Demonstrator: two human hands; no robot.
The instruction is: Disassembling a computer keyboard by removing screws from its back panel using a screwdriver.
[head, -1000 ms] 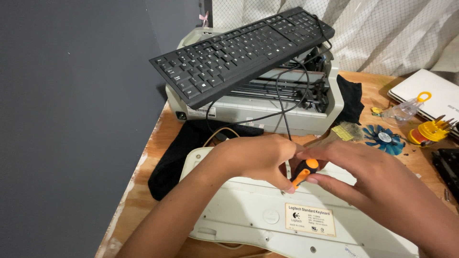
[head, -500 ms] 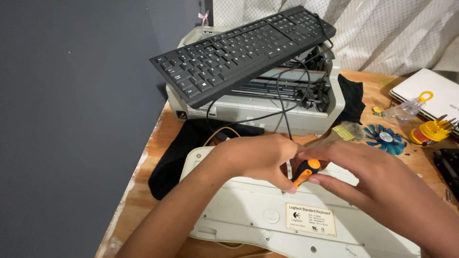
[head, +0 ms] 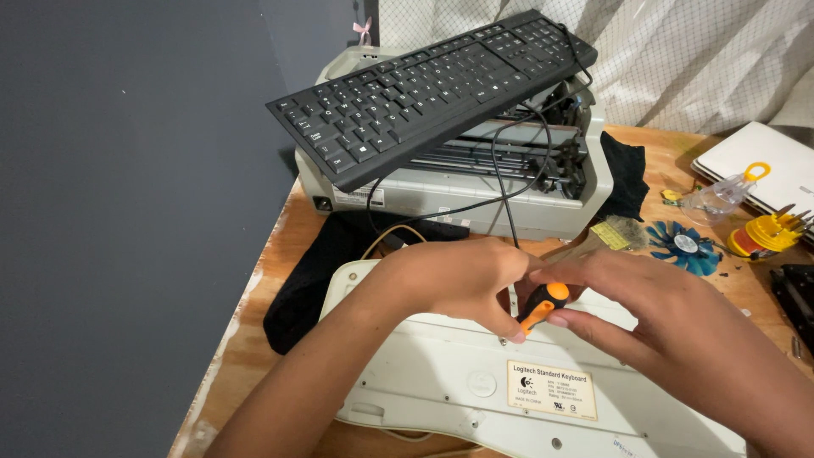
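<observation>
An orange-and-black screwdriver (head: 543, 305) is gripped by the right hand (head: 670, 331) and steadied by the closed fingertips of the left hand (head: 458, 280), its tip set on the upturned white keyboard (head: 475, 382) near the desk's (head: 254, 331) front edge. A tilted tip could slip and strip the screw head.

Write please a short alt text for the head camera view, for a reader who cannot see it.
Two hands, left hand and right hand, hold an orange-and-black screwdriver against the underside of a white keyboard on a wooden table. Behind, a black keyboard lies tilted on a grey printer.
</observation>
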